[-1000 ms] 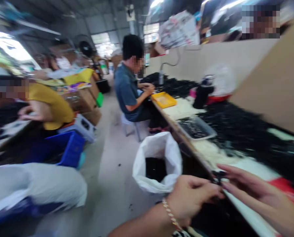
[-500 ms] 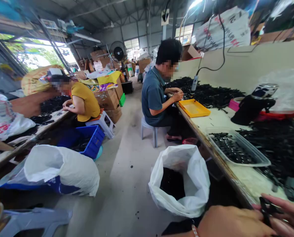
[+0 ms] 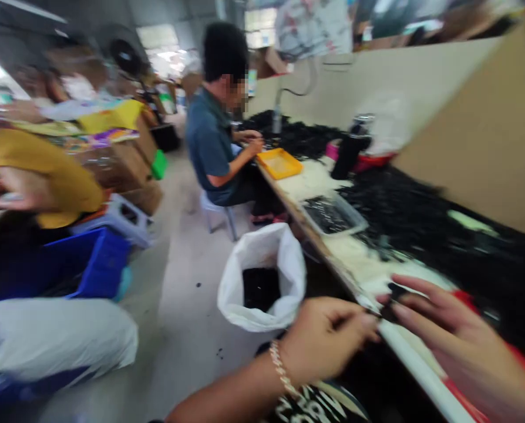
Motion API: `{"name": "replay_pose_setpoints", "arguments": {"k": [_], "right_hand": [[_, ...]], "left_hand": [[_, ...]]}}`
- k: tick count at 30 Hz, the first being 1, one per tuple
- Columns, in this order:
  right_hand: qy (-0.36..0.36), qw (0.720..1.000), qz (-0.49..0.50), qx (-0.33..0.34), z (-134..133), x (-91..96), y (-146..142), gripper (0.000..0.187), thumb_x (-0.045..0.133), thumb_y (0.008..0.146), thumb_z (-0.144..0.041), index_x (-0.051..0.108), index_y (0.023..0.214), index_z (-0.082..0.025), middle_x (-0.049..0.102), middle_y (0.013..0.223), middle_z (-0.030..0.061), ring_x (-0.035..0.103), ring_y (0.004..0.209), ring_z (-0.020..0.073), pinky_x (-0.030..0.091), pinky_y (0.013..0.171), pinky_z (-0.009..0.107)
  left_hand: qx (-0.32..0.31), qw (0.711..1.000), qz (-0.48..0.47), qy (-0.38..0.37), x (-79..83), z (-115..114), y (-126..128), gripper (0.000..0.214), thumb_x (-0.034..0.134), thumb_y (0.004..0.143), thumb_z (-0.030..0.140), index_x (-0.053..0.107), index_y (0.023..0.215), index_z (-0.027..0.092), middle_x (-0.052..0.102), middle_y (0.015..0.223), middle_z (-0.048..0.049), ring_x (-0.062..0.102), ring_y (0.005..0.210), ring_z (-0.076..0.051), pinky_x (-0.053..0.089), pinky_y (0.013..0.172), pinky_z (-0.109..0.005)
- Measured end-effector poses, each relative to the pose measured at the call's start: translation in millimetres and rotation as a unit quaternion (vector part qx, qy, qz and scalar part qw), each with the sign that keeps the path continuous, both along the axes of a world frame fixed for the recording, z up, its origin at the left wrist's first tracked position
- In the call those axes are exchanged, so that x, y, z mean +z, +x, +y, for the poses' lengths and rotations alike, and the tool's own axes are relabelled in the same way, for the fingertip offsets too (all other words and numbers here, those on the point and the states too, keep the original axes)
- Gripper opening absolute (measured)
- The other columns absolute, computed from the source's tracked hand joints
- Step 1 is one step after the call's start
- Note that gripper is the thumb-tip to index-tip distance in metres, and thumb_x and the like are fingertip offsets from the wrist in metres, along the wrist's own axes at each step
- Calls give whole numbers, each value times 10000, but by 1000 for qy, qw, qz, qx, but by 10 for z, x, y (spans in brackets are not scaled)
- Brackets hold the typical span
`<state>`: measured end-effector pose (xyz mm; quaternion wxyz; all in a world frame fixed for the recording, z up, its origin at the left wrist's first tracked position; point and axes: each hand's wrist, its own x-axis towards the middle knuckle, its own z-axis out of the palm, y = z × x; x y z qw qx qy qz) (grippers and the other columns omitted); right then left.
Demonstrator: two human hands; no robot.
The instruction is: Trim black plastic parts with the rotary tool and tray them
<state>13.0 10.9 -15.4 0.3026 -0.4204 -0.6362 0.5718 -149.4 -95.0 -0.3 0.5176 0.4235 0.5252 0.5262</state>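
My left hand (image 3: 328, 338), with a beaded bracelet at the wrist, is closed in a pinch at the table's edge; what lies between its fingertips is too blurred to make out. Just to its right, my right hand (image 3: 447, 329) grips a small black part (image 3: 394, 292) between thumb and fingers. The fingertips of both hands are close together. Behind them a clear plastic tray (image 3: 359, 222) holds several black parts. A large heap of similar black pieces (image 3: 443, 247) spreads over the table to the right.
A white sack (image 3: 231, 294) with black pieces inside stands on the floor left of the table (image 3: 346, 276). Farther along, a co-worker (image 3: 209, 135) sits by a yellow tray (image 3: 284, 173). At left are a blue crate (image 3: 99, 264), another white sack (image 3: 69, 335) and a second person (image 3: 46, 170).
The view has swung to the right, so the room shifts left in it. Both my hands now show more fully, and my left fingertips have come off the black part, which stays in my right hand.
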Motion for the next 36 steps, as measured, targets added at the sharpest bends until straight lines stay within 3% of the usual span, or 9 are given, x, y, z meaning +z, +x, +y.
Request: {"name": "replay_pose_setpoints", "arguments": {"k": [1,4,11,18,28,36], "right_hand": [[-36,999,35,-7,-60,91,19,483,788,675,-467,613,1092,-298,680,921,107,665,845,259,549,724,350],[-52,992,116,-23,-151,229,55,475,769,726,-385,577,1139,-250,667,901,50,643,849,207,531,790,341],[-105,967,226,47,-229,193,276,369,725,789,-278,581,1124,-221,669,967,33,626,839,125,497,794,245],[-121,961,241,56,-247,182,356,345,725,798,-240,587,1114,-216,675,956,25,626,826,106,494,769,209],[-161,952,253,59,-147,198,407,359,757,749,-215,600,1068,-174,680,880,29,621,738,99,500,713,208],[-180,952,244,44,-128,102,432,374,773,734,-245,603,1061,-179,661,847,16,617,754,112,491,716,220]], "left_hand": [[-18,998,-44,-39,58,-1,7,333,540,866,383,737,942,126,733,818,-78,648,712,-160,500,641,-239],[-54,986,-107,-113,155,51,39,276,641,811,367,745,902,128,730,809,-77,630,688,-138,480,618,-199],[-112,966,-126,-195,178,143,251,245,745,732,333,760,887,144,733,861,-91,622,685,-128,489,609,-170],[-136,962,-125,-201,189,164,341,253,747,731,346,764,886,147,720,739,-73,635,693,-134,500,621,-165],[-146,958,-127,-212,159,199,342,255,736,745,379,762,898,177,735,907,-83,637,741,-126,501,643,-165],[-150,955,-121,-224,61,243,346,265,716,767,378,750,941,181,727,963,-89,649,796,-154,525,686,-209]]}}
